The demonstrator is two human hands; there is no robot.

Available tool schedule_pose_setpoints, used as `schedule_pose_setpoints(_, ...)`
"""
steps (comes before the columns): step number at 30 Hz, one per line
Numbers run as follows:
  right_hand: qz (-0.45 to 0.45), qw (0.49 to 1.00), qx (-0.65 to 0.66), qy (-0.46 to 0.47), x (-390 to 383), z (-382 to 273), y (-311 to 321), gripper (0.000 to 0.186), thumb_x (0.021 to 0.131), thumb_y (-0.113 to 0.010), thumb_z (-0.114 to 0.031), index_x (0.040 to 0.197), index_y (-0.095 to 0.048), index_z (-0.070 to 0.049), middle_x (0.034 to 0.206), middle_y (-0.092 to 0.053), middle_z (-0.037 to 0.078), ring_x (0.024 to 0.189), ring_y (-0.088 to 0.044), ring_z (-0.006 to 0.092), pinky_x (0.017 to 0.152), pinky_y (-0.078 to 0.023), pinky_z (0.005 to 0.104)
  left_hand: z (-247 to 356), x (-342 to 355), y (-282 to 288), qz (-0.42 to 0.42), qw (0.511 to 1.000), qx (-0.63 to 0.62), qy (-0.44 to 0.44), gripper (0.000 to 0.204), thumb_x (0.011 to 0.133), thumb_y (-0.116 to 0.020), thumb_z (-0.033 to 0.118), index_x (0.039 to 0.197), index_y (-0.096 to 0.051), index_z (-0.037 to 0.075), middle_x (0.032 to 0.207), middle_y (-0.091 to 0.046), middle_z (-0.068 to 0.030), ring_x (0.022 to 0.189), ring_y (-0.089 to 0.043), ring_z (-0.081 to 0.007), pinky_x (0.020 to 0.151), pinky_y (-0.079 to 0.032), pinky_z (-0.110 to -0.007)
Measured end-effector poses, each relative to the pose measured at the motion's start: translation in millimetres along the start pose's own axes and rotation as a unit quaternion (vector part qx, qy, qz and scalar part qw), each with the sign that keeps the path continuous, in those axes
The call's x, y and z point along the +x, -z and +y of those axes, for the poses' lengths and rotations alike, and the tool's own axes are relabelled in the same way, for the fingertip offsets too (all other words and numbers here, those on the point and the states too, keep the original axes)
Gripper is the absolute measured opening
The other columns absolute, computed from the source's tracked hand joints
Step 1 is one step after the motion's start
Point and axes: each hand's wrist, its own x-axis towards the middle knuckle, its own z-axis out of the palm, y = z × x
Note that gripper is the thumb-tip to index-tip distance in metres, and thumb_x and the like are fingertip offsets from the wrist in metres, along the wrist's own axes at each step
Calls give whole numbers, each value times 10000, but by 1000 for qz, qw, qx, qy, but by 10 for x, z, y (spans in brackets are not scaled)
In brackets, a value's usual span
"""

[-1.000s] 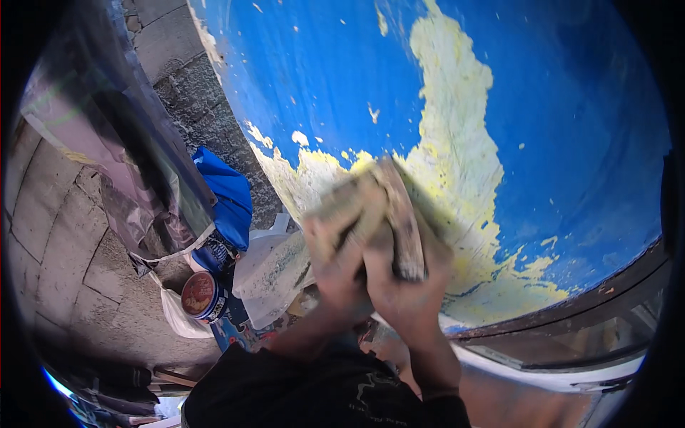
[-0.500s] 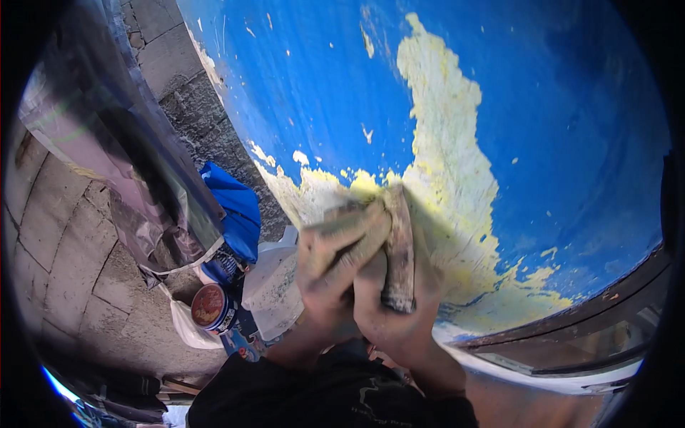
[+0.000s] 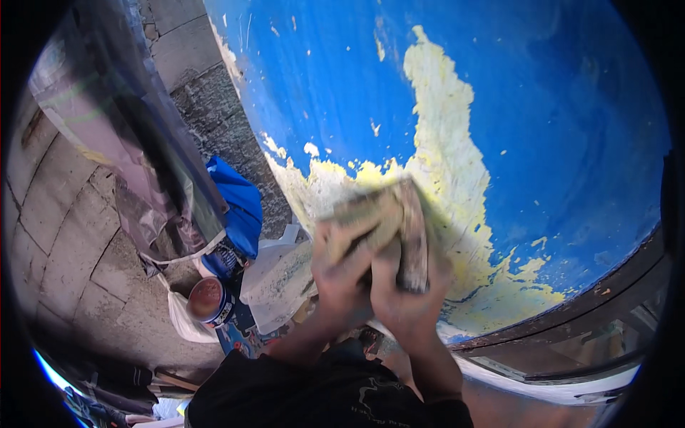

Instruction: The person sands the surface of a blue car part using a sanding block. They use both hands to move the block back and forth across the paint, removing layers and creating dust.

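A scraper (image 3: 417, 258) with a worn, stained handle lies against a wall (image 3: 556, 135) of blue paint with a pale yellow-white bare patch (image 3: 451, 153). My right hand (image 3: 407, 303) is wrapped round the handle. My left hand (image 3: 348, 250) is closed on the scraper too, its fingers bent over the wide flat end beside my right hand. The two hands are side by side, and the fingers partly hide the tool. Its wide end is on the bare patch, just below the ragged edge of the blue paint.
At the left, clear plastic sheeting (image 3: 160, 185) hangs beside a blue cloth or bag (image 3: 239, 203). Below are an open tub (image 3: 207, 299) with reddish contents and a whitish plastic bag (image 3: 275, 289). Stone paving (image 3: 64, 214) runs along the left. A dark-framed edge (image 3: 571, 314) borders the wall at lower right.
Both hands and the scraper have drawn back a little from the blue paint's ragged edge, uncovering more of it. The whole view has shifted slightly.
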Motion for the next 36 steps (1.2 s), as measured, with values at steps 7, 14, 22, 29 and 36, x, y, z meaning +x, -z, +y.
schedule_pose_setpoints(7,-15,999,7,-36,-34,-69,39,216,820,-614,-95,971,-568,52,661,-578,180,551,-615,328,475,-466,366,70,4,6,12,999,-30,20,439,658,-728,49,1094,-683,34,1161,-624,-102,1040,-569,-280,883,-441,-364)
schedule_pose_setpoints(14,-38,999,-7,-39,13,-145,75,261,828,-605,-99,1028,-585,67,687,-603,196,589,-637,335,518,-487,373,51,-15,3,19,999,-36,7,458,700,-734,79,1144,-654,-1,1173,-588,-129,1073,-539,-269,913,-419,-341)
schedule_pose_setpoints(22,-88,995,-44,-29,74,-164,82,346,835,-609,-141,1139,-592,22,688,-595,176,604,-637,341,545,-497,358,43,-66,-6,33,998,-26,44,481,711,-722,93,1175,-633,2,1169,-583,-137,1059,-528,-257,906,-402,-341)
schedule_pose_setpoints(29,-113,993,-27,-30,88,-113,88,303,845,-600,-142,1098,-595,24,715,-608,204,608,-629,373,545,-492,389,61,-10,-15,66,994,-25,83,457,730,-700,95,1177,-639,18,1148,-583,-135,1035,-528,-269,898,-406,-346)
schedule_pose_setpoints(36,-176,978,-46,-98,120,-142,-22,347,864,-573,-127,1162,-562,50,753,-609,215,621,-628,367,545,-487,398,7,-79,30,48,995,-34,85,430,743,-699,102,1161,-646,20,1160,-584,-143,1059,-521,-267,909,-395,-343)
